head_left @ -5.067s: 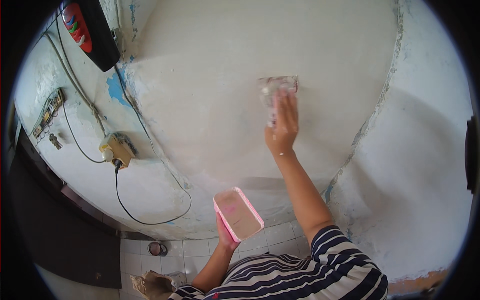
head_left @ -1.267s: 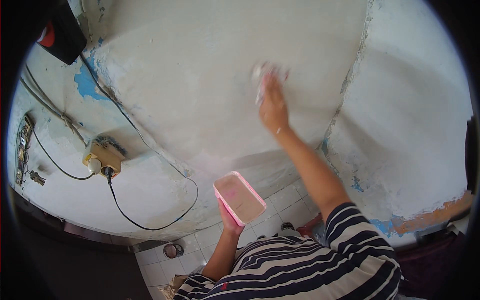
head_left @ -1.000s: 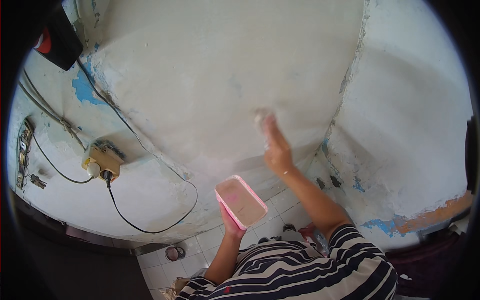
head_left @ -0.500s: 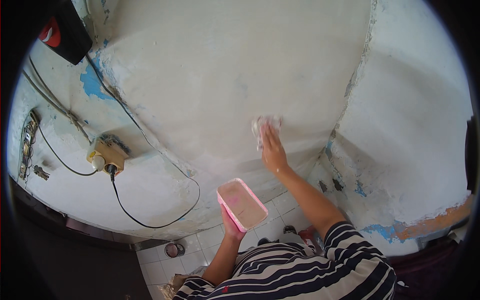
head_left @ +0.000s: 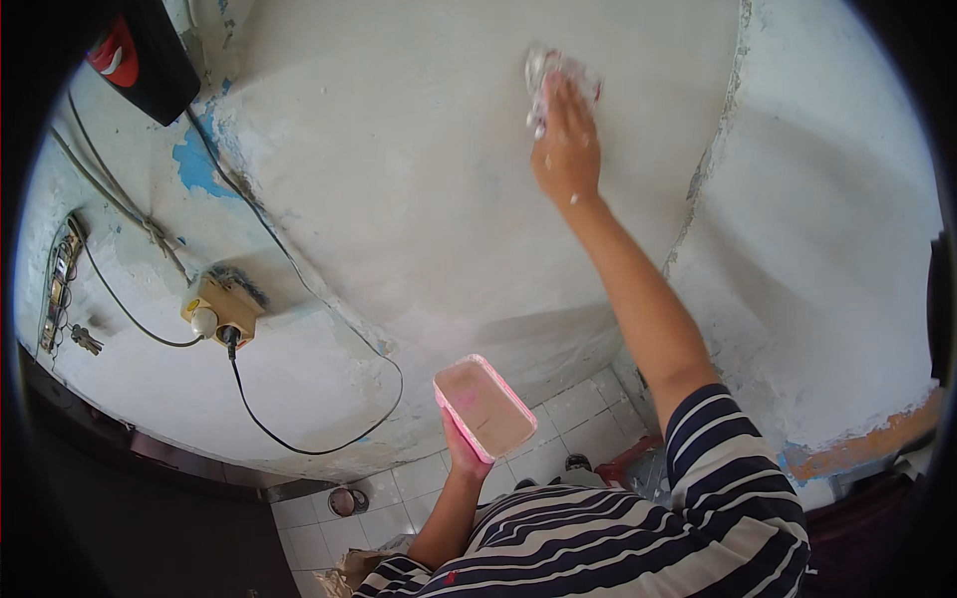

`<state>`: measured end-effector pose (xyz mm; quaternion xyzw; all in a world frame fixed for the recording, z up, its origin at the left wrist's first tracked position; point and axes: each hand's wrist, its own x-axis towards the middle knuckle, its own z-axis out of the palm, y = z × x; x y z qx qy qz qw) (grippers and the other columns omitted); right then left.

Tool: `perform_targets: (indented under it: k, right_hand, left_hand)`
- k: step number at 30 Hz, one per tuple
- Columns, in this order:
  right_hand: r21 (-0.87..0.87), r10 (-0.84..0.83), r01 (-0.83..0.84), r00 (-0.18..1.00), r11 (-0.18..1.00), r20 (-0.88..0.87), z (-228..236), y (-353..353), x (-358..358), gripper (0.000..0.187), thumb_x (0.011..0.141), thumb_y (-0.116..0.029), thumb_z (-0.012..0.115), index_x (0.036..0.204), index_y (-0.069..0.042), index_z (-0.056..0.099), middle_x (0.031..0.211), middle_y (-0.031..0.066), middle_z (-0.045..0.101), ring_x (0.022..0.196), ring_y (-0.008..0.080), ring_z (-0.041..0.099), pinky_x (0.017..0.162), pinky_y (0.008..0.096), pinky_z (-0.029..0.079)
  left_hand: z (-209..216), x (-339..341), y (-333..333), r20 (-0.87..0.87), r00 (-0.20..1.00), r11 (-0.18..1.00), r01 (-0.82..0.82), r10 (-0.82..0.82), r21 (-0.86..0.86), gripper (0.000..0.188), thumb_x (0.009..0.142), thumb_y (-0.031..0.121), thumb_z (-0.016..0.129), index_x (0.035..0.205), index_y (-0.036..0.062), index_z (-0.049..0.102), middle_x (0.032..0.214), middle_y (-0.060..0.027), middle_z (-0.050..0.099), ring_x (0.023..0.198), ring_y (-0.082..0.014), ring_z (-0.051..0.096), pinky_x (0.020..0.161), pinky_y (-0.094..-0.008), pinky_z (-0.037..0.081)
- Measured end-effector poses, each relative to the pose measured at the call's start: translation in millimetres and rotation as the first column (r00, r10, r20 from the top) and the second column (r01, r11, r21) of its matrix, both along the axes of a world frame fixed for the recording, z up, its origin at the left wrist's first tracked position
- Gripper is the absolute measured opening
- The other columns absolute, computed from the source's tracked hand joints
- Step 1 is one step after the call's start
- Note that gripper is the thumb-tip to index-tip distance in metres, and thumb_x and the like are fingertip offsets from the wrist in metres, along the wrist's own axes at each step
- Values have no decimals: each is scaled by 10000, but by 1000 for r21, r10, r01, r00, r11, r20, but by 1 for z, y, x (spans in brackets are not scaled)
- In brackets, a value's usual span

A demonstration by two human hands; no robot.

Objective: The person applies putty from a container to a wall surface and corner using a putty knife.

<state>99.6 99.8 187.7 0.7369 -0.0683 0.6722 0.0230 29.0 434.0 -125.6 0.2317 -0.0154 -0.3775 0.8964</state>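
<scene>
With fingers pressed over it, my right hand [head_left: 570, 149] holds a white-smeared cloth [head_left: 546, 82] against the upper part of the pale, patchy wall [head_left: 399, 189]. The cloth looks crumpled, with reddish marks, and is a little blurred. White spots dot the back of that hand. Lower down, my left hand [head_left: 466, 447] grips a pink rectangular plastic tub [head_left: 490, 409] from its left side and below. The tub is tilted toward me and holds a greyish-pink liquid; its rim is streaked white.
On the left wall a yellowish socket box [head_left: 219, 311] has plugs in it, and a black cable [head_left: 289, 444] loops from it. A black-and-red box [head_left: 150, 65] hangs above. Keys [head_left: 86, 340] hang at far left. A round can [head_left: 345, 501] stands on the white floor tiles [head_left: 573, 411].
My right hand has swept upward along the wall with the cloth, and the arm is now stretched farther. The left hand and the tub have stayed nearly in place.
</scene>
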Motion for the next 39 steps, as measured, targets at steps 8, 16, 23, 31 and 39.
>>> perform_targets:
  k: [8, 16, 23, 31, 39]
  right_hand:
    - [148, 233, -187, 871, 971, -432, -219, 101, -44, 507, 857, 15, 560, 1363, 49, 552, 1407, 216, 569, 1316, 394, 537, 1114, 505, 420]
    - [-27, 81, -77, 976, 997, 203, 24, 20, -37, 551, 849, 90, 512, 1399, 53, 517, 1410, 264, 553, 1319, 399, 537, 1115, 444, 435]
    - [-2, -1, 1, 991, 1000, -132, -76, 65, 14, 549, 863, -57, 578, 1406, 5, 530, 1401, 204, 576, 1320, 378, 533, 1105, 517, 407]
    - [171, 407, -374, 881, 911, -242, -165, 122, -54, 426, 886, 7, 559, 1306, 2, 626, 1213, 193, 699, 1085, 334, 693, 949, 449, 534]
    - [-15, 102, -103, 994, 995, -41, -32, 65, -1, 514, 863, 20, 531, 1377, 27, 550, 1378, 251, 568, 1324, 419, 519, 1095, 473, 451]
  left_hand:
    - [7, 8, 3, 20, 999, 1000, -27, 26, 15, 674, 1039, 635, 271, 1514, 172, 396, 1468, -55, 516, 1312, -287, 541, 1078, -497, 475]
    - [2, 10, -1, 33, 999, 1000, 10, -11, 27, 678, 1036, 642, 266, 1510, 176, 403, 1467, -55, 519, 1311, -289, 542, 1076, -499, 477]
    - [3, 15, 4, 16, 999, 999, -48, 48, 3, 687, 1035, 645, 262, 1514, 170, 395, 1470, -61, 515, 1321, -297, 535, 1089, -504, 463]
    - [8, 26, 20, 10, 995, 995, -95, 94, 33, 689, 1036, 641, 271, 1517, 164, 391, 1471, -63, 514, 1323, -293, 532, 1088, -497, 464]
    - [8, 21, 17, 20, 996, 995, -93, 93, 32, 672, 1042, 630, 266, 1510, 167, 400, 1473, -57, 513, 1318, -282, 537, 1087, -483, 467]
